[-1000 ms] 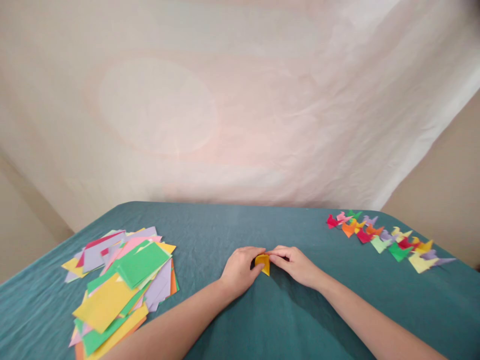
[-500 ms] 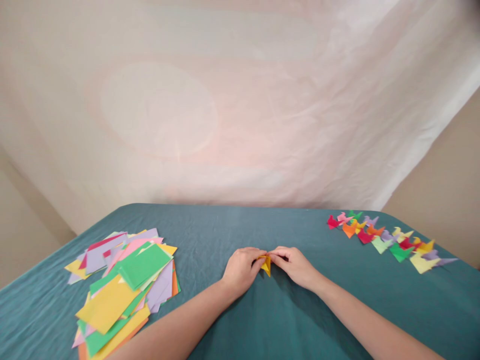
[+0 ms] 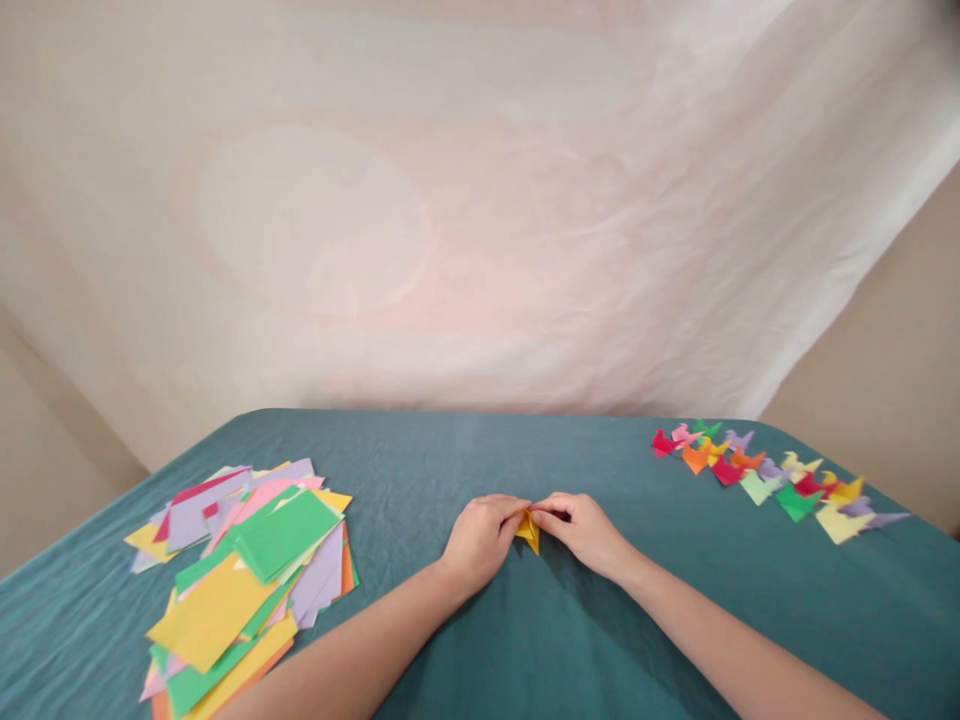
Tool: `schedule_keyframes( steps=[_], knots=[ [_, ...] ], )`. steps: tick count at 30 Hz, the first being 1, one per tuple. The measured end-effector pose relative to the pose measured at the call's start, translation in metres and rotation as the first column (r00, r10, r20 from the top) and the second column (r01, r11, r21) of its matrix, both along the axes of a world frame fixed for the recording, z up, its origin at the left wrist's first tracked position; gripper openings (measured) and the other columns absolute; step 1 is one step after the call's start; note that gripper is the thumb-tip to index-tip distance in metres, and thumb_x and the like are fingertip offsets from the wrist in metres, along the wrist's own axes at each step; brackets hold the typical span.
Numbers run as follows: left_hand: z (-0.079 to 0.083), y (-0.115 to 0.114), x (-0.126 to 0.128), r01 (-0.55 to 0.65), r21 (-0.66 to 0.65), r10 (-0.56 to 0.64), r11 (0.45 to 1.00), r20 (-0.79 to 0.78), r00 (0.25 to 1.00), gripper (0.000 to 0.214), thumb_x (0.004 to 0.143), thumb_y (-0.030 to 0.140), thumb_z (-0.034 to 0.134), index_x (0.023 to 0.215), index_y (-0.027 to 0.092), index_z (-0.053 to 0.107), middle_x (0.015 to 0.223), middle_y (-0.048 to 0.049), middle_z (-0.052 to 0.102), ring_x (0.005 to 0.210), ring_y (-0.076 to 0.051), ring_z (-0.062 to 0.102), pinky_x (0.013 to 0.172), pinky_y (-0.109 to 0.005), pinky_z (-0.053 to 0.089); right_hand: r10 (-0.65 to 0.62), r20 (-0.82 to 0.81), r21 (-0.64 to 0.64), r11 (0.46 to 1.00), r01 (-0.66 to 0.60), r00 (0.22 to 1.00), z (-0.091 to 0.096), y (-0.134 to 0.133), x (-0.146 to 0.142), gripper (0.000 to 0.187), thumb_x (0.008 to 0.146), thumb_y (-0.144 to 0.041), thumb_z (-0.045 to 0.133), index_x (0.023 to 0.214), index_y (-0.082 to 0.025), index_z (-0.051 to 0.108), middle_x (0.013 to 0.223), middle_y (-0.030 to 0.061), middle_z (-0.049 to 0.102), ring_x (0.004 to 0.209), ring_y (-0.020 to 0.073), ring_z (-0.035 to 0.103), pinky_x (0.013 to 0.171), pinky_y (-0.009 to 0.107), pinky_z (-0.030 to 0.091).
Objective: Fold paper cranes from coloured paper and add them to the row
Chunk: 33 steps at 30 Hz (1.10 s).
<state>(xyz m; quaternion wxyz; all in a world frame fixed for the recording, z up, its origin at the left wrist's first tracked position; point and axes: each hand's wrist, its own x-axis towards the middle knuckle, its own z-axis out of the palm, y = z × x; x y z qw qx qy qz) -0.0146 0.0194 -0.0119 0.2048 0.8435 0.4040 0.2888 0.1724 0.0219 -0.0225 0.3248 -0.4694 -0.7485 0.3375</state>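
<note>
A small folded piece of yellow paper [image 3: 529, 531] sits between my two hands at the middle of the teal table [image 3: 525, 640]. My left hand [image 3: 480, 538] pinches its left side with curled fingers. My right hand [image 3: 585, 530] pinches its right side, fingertips pressed together on the paper. Most of the paper is hidden by my fingers; only a small pointed corner shows below them.
A loose pile of coloured paper sheets [image 3: 240, 570] lies at the left of the table. A row of several folded paper figures [image 3: 772, 475] in mixed colours runs along the far right edge. A pale cloth backdrop [image 3: 480, 200] hangs behind the table.
The yellow paper has been folded smaller and narrower between my fingers. Both hands have stayed in nearly the same place.
</note>
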Motion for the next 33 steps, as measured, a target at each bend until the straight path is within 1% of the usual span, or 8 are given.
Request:
schedule_keyframes(
  steps=[4,7,10,13,18,26,30,33],
  knots=[
    [0.0012,-0.0008,0.0002,-0.003,-0.012,0.003,1.0,0.003,1.0,0.03,0.086,0.018,0.042,0.104,0.024,0.065,0.104,-0.0008,0.066,0.096,-0.016,0.059,0.089,-0.026,0.043,-0.035,0.013,0.009,0.999,0.034,0.999,0.0002,-0.0022,-0.0026,0.021,0.082,-0.03,0.052,0.084,-0.021,0.071,0.08,0.0032,0.068,0.074,0.0175,0.06,0.07,0.026,0.043],
    [0.0021,-0.0016,0.0005,-0.009,-0.022,0.01,1.0,0.005,1.0,0.029,0.082,0.019,0.047,0.105,0.024,0.064,0.105,-0.0009,0.066,0.098,-0.017,0.059,0.091,-0.027,0.042,-0.064,0.027,0.007,0.998,0.063,0.998,0.0003,-0.0033,-0.0042,0.021,0.082,-0.031,0.053,0.083,-0.02,0.071,0.08,0.0034,0.068,0.073,0.0173,0.059,0.069,0.026,0.043],
    [0.002,-0.0017,0.0006,-0.019,-0.031,0.019,0.999,0.002,1.0,0.032,0.078,0.017,0.051,0.107,0.024,0.063,0.107,-0.0016,0.065,0.099,-0.018,0.059,0.092,-0.028,0.042,-0.072,0.042,0.01,0.997,0.072,0.997,0.0012,-0.0035,-0.0055,0.021,0.081,-0.031,0.053,0.084,-0.021,0.071,0.079,0.0033,0.068,0.072,0.017,0.059,0.067,0.026,0.043],
    [0.0008,-0.0014,0.0002,-0.026,-0.034,0.026,0.999,0.001,1.0,0.035,0.076,0.017,0.052,0.109,0.023,0.062,0.109,-0.0021,0.065,0.101,-0.018,0.058,0.093,-0.028,0.041,-0.087,0.059,0.016,0.996,0.086,0.994,0.0023,-0.0042,-0.0067,0.021,0.081,-0.032,0.053,0.085,-0.02,0.07,0.078,0.0032,0.067,0.07,0.0166,0.058,0.064,0.025,0.042],
    [-0.0017,-0.0013,-0.0006,-0.025,-0.045,0.025,0.999,0.007,1.0,0.04,0.076,0.016,0.05,0.114,0.022,0.059,0.113,-0.0029,0.063,0.104,-0.019,0.057,0.096,-0.03,0.04,-0.117,0.076,0.031,0.993,0.115,0.99,0.0021,-0.0061,-0.0084,0.022,0.08,-0.032,0.053,0.085,-0.02,0.07,0.076,0.0033,0.067,0.066,0.0158,0.057,0.061,0.025,0.041],
    [-0.0014,0.0002,-0.0013,-0.022,-0.098,0.026,0.995,0.045,0.999,0.041,0.082,0.015,0.041,0.12,0.019,0.055,0.116,-0.003,0.061,0.107,-0.017,0.056,0.095,-0.029,0.041,-0.125,0.072,0.045,0.992,0.122,0.99,-0.0003,-0.0056,-0.0082,0.022,0.079,-0.03,0.055,0.089,-0.019,0.071,0.074,0.0038,0.066,0.063,0.0151,0.056,0.058,0.024,0.041],
    [0.0001,-0.0012,-0.0018,-0.022,-0.125,0.029,0.992,0.048,0.998,0.044,0.079,0.016,0.046,0.122,0.018,0.053,0.12,-0.004,0.058,0.109,-0.018,0.055,0.097,-0.029,0.04,-0.129,0.077,0.045,0.991,0.126,0.989,0.0009,-0.0064,-0.008,0.021,0.078,-0.028,0.055,0.088,-0.019,0.071,0.074,0.0037,0.066,0.063,0.0149,0.056,0.058,0.024,0.041],
    [0.002,-0.0035,-0.0012,-0.031,-0.144,0.04,0.989,0.061,0.997,0.044,0.08,0.024,0.051,0.123,0.017,0.052,0.122,-0.0055,0.057,0.111,-0.02,0.053,0.098,-0.031,0.039,-0.126,0.065,0.032,0.992,0.124,0.99,0.0008,-0.0064,-0.0077,0.021,0.078,-0.027,0.055,0.088,-0.019,0.071,0.075,0.0039,0.067,0.063,0.0147,0.056,0.058,0.024,0.042]
  ],
)
